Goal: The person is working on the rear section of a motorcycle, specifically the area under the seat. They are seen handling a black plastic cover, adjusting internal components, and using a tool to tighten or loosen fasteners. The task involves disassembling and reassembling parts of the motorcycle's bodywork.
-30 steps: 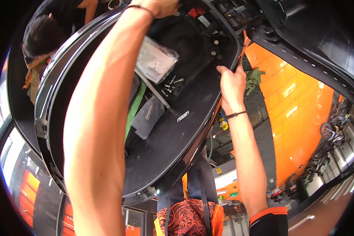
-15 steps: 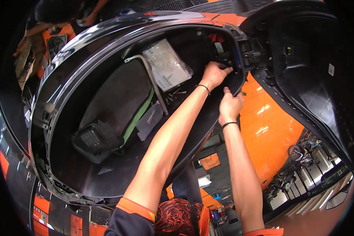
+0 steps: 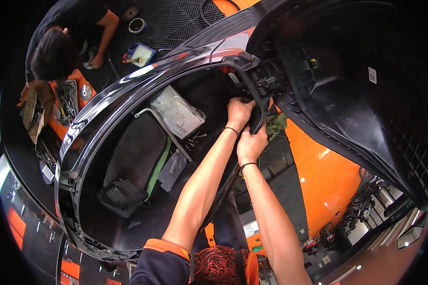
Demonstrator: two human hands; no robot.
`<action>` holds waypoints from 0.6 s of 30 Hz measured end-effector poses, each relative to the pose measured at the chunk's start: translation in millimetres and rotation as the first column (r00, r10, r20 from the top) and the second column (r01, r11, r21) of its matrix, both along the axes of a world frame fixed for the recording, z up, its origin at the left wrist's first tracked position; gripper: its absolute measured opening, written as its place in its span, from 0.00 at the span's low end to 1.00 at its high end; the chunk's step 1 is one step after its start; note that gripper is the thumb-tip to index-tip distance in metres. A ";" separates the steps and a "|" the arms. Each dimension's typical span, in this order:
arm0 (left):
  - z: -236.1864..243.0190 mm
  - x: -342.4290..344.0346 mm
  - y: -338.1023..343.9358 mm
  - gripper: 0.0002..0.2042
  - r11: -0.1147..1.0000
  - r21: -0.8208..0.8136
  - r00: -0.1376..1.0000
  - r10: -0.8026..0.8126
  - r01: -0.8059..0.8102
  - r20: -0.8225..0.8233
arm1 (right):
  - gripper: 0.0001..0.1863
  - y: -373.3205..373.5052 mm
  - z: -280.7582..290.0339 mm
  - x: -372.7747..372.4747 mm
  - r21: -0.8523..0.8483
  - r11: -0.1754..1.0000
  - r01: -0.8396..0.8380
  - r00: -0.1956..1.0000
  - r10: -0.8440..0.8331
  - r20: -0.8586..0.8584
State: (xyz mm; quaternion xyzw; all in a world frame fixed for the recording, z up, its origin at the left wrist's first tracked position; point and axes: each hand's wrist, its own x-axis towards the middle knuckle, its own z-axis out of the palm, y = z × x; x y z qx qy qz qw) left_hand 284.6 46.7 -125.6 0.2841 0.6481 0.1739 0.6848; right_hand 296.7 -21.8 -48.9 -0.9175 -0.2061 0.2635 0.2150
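My left hand [image 3: 240,113] reaches inside the narrow right end of a scooter's black storage compartment [image 3: 128,240], its fingers curled by the inner wall and partly hidden. Just below it, my right hand [image 3: 252,144] closes over the compartment's rim, thumb on top. Left of my hands, inside the compartment, lie a plastic-wrapped white packet [image 3: 178,113], an L-shaped metal bar [image 3: 169,130] and several small bolts [image 3: 195,141]. Farther left are a dark flat panel [image 3: 135,147] with a green edge, a grey sheet [image 3: 172,171] and a black plastic part [image 3: 122,197].
The raised black seat [image 3: 356,114] stands at the right, joined by a hinge [image 3: 266,81]. A co-worker [image 3: 57,52] crouches at the upper left near a tool tray [image 3: 67,102] and a tub with a brush [image 3: 141,55]. A green cloth [image 3: 276,124] lies beyond the rim.
The whole view has shifted, bringing the co-worker and floor items into sight. My right hand has moved closer to my left, up against the rim; my left stays at the compartment's right end.
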 end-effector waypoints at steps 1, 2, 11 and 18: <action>-2.3 -0.6 -0.7 0.14 1.000 0.006 1.000 -0.003 0.003 0.006 | 0.30 0.6 0.5 -0.7 0.013 1.000 0.010 1.000 -0.010 -0.005; -4.4 -0.7 -1.4 0.15 1.000 0.012 1.000 -0.005 0.005 0.013 | 0.30 1.4 1.2 -1.7 0.026 0.999 0.019 1.000 -0.019 -0.009; 14.6 -1.0 5.3 0.09 0.999 -0.042 0.998 0.024 -0.022 0.054 | 0.32 -0.2 -2.2 1.4 0.043 0.999 0.018 1.000 -0.018 -0.006; -10.8 -15.9 -3.9 0.10 0.973 -0.229 0.842 0.129 -0.006 0.524 | 0.31 -2.1 -4.8 -0.9 0.051 0.999 0.020 1.000 -0.022 0.022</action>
